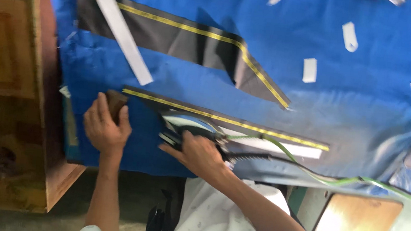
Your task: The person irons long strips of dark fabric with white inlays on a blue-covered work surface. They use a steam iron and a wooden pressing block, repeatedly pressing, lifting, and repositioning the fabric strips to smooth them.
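The right hand (201,153) is wrapped around the handle of an iron (187,127), which sits on a dark cloth strip (225,120) with a yellow edge. The left hand (105,127) grips what looks like a small brown block (115,103) at the strip's end. Both lie on a blue table cover (358,95), with a second dark strip (173,34) and a white strip (119,24) further off.

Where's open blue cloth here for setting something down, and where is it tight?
Free: blue cloth between the upper dark strip and the lower dark strip, and right of the small white scraps. Crowded: the near edge, where the left hand holds a brown block and the right hand grips the iron, cords trailing right.
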